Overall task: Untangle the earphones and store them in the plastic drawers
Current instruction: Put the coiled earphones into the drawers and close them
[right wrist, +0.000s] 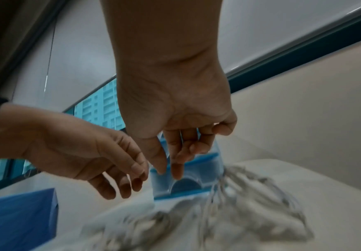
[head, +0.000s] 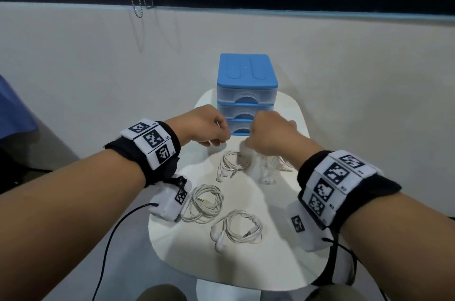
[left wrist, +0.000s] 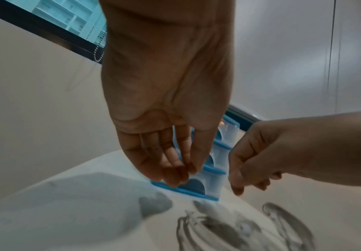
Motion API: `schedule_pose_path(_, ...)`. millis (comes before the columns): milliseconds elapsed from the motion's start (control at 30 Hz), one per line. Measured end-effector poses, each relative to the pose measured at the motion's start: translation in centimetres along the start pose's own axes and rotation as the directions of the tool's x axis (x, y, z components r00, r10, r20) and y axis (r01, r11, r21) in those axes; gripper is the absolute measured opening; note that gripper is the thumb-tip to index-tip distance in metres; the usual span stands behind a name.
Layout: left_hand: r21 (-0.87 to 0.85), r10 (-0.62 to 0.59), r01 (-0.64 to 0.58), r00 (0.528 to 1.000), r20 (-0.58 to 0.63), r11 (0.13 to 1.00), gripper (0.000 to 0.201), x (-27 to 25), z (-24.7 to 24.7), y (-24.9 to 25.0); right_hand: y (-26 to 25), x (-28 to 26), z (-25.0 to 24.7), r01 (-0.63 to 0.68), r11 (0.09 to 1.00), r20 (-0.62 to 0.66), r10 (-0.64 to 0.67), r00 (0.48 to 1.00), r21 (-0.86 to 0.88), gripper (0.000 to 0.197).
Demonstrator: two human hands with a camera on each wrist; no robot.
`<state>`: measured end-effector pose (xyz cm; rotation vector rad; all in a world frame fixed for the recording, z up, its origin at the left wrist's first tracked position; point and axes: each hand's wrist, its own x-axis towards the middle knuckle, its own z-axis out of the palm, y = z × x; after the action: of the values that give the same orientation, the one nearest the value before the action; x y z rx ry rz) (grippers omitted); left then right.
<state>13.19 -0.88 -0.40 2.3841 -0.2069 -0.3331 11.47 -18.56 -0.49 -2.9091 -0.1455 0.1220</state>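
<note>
Both wrist views smeared the white coiled earphones (right wrist: 229, 219) on the small white round-cornered table (head: 172, 246) into grey streaks. The right hand (head: 268, 134) hid part of the blue-topped clear plastic drawer unit's (head: 247, 74) bottom drawer.

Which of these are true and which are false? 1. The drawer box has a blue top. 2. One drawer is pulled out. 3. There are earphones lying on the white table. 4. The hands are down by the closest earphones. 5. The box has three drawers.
1. True: the drawer box has a blue top.
2. False: all its drawers look pushed in.
3. True: coiled earphones lie on the white table.
4. False: the left hand and right hand are up near the box, over the far earphones.
5. True: three drawers are stacked.
</note>
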Motion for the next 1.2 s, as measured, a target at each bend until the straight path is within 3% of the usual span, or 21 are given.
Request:
schedule_pose_path(100, -0.21, 0.022, -0.041, 0.995, -0.092, 0.977, 0.012, -0.6, -0.8, 1.0, 0.8, -0.3, -3.1, 0.089, 0.983, -0.191, -0.058, 0.98, 0.159, 0.011)
schedule_pose_path(200, -0.456, 0.006, -0.068, 0.991, -0.135, 0.888, 0.016, -1.0, -0.9, 2.7, 0.9, -0.6, -6.0, 0.195, 0.936, -0.43, -0.053, 0.901, 0.292, 0.013)
schedule_pose_path(267, -0.587, -0.042, -0.037, 0.992, -0.121, 0.809, 0.02, -1.0, -0.4, 3.7, 1.2, -0.1, -6.8, 0.227, 0.924, -0.512, -0.04, 0.858, 0.309, 0.011)
schedule_pose_path(433, -0.804, -0.173, 0.074, 0.984, -0.037, 0.59, 0.02, -0.5, 2.1, 5.0, 1.8, 1.0, -6.8, 0.169, 0.975, -0.299, -0.12, 0.946, 0.143, 0.04)
schedule_pose_path(600, -0.981, -0.251, 0.029, 0.968, -0.02, 0.19, 0.029, 0.4, 3.9, 6.6, 1.6, 0.2, -6.2, 0.188, 0.971, -0.362, -0.123, 0.924, 0.151, 0.029)
schedule_pose_path(700, -0.995, -0.328, -0.02, 0.943, -0.053, 0.102, 0.031, 0.8, 4.7, 7.2, 1.3, 0.4, -5.9, 0.183, 0.975, -0.384, -0.123, 0.915, 0.124, 0.027)
schedule_pose_path(867, -0.989, -0.401, -0.092, 0.907, -0.13, 0.114, 0.034, 0.1, 5.6, 7.4, 1.3, 0.9, -6.0, 0.148, 0.973, -0.384, -0.071, 0.921, 0.175, 0.038)
schedule_pose_path(933, -0.983, -0.389, -0.092, 0.909, -0.148, 0.16, 0.033, -0.8, 5.6, 7.1, 1.4, 0.8, -6.1, 0.148, 0.972, -0.376, -0.071, 0.924, 0.181, 0.037)
schedule_pose_path(1000, -0.956, -0.361, -0.063, 0.917, -0.169, 0.288, 0.035, -2.0, 5.2, 6.3, 1.6, 0.6, -6.2, 0.161, 0.97, -0.379, -0.081, 0.922, 0.184, 0.035)
schedule_pose_path(1100, -0.792, -0.317, -0.034, 0.905, -0.284, 0.61, 0.049, -3.8, 3.6, 5.0, 1.6, 0.2, -6.3, 0.159, 0.966, -0.372, -0.074, 0.925, 0.204, 0.03)
schedule_pose_path(1200, -0.463, -0.189, -0.083, 0.839, -0.511, 0.882, 0.055, -4.6, 1.5, 4.4, 1.4, -0.2, -6.5, 0.144, 0.965, -0.364, -0.055, 0.93, 0.22, 0.033)
